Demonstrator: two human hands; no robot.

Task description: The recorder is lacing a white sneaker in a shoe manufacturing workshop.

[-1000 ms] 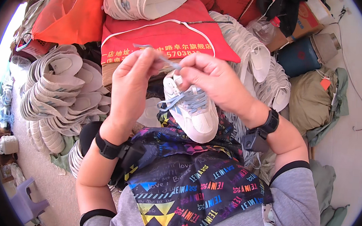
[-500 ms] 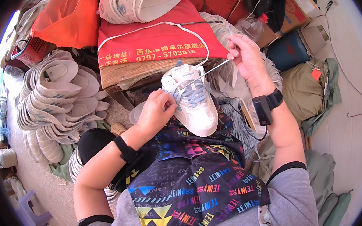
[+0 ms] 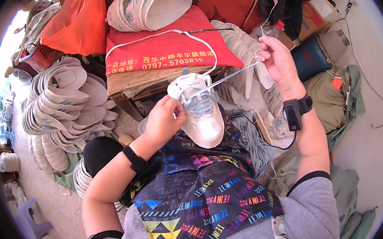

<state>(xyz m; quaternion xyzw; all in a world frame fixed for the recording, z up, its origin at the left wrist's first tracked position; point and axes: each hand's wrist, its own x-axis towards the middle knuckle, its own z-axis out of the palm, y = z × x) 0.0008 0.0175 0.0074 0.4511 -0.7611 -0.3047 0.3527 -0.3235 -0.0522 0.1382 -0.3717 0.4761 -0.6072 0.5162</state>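
A white sneaker with pale blue laces rests on my lap, its toe toward me and its heel by the wooden block. My left hand is closed at the sneaker's left side, its fingertips pinching beside the laced eyelets. What exactly lies between those fingertips is partly hidden. Up to the right, my right hand grips a pale blue shoelace. The lace runs taut from the sneaker's upper eyelets to that hand, and a thin tip sticks up above the fingers.
A wooden block under a red cloth stands beyond the sneaker, with nested shoe uppers on it. Stacked uppers fill the left. A bundle of grey-blue laces hangs right of my lap. A white cord crosses the cloth.
My right hand has moved to the right and slightly up, drawing out a longer stretch of lace. The sneaker has shifted slightly toward me and left; my left hand stays at its side.
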